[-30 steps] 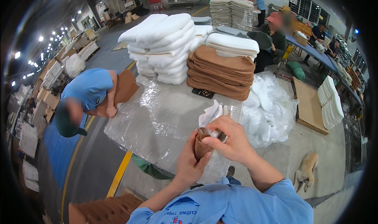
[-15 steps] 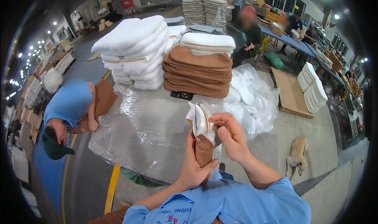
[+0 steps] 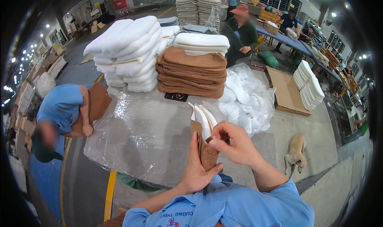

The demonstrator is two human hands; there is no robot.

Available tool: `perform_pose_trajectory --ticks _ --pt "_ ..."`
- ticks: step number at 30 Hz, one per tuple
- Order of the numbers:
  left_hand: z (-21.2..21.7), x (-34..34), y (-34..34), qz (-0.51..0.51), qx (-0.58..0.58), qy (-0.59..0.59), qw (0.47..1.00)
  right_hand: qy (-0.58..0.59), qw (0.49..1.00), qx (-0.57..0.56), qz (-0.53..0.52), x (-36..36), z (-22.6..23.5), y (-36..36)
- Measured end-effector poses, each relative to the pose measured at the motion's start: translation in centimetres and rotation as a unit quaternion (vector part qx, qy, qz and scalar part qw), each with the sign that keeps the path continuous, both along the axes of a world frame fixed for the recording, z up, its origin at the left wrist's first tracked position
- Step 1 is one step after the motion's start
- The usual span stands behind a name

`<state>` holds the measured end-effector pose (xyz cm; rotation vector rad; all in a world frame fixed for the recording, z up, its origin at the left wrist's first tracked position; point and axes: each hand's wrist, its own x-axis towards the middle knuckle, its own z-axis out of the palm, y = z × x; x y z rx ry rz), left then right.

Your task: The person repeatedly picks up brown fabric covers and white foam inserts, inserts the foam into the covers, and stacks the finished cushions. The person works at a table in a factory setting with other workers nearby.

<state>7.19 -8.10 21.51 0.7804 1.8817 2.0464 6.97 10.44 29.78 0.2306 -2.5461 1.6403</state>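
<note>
Upright in front of my chest stands a brown fabric cushion cover (image 3: 208,158), with white padding (image 3: 203,118) showing at its open upper end. My left hand (image 3: 197,167) is wrapped round the lower left side of the cover, thumb across the near face. With bent fingers, my right hand (image 3: 235,144) pinches the cover's edge against the padding on the right side. The far side of the cover is hidden. Beyond my hands, a pile of folded brown covers (image 3: 191,73) lies on the plastic-wrapped table (image 3: 147,147).
Tall white cushion stacks (image 3: 123,47) stand behind left, beside a small black object (image 3: 176,96). Crumpled clear plastic (image 3: 249,103) lies right of the brown pile. A co-worker (image 3: 64,107) leans on brown fabric at left. A dog (image 3: 296,152) lies on the floor at right.
The brown cover now reaches higher along the left of the white padding. My right hand has moved down and closed on the cover's edge. The view has shifted slightly.
</note>
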Motion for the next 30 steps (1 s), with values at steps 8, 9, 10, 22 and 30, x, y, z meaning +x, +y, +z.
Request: perform_pose_trajectory --ticks 8,9,10,22,30 --pt "-0.7 -1.0 0.2 -0.055 0.027 0.010 0.998 0.086 0.986 0.106 0.095 -1.1 0.4 1.4" --pt "-0.6 -1.8 -0.4 -0.086 0.059 -0.003 0.995 0.102 0.985 0.106 0.094 -1.0 0.2 1.6" --pt "-0.4 -3.0 -0.9 -0.100 0.083 -0.036 0.991 0.108 0.985 0.099 0.090 -0.8 0.0 1.7" --pt "2.8 -14.2 -1.2 -0.274 -0.077 0.125 0.950 0.202 0.968 0.118 0.094 -0.6 -0.8 2.4" --pt "0.1 -13.2 0.7 -0.246 0.007 0.148 0.958 0.253 0.958 0.136 0.026 -0.5 -2.7 2.5"
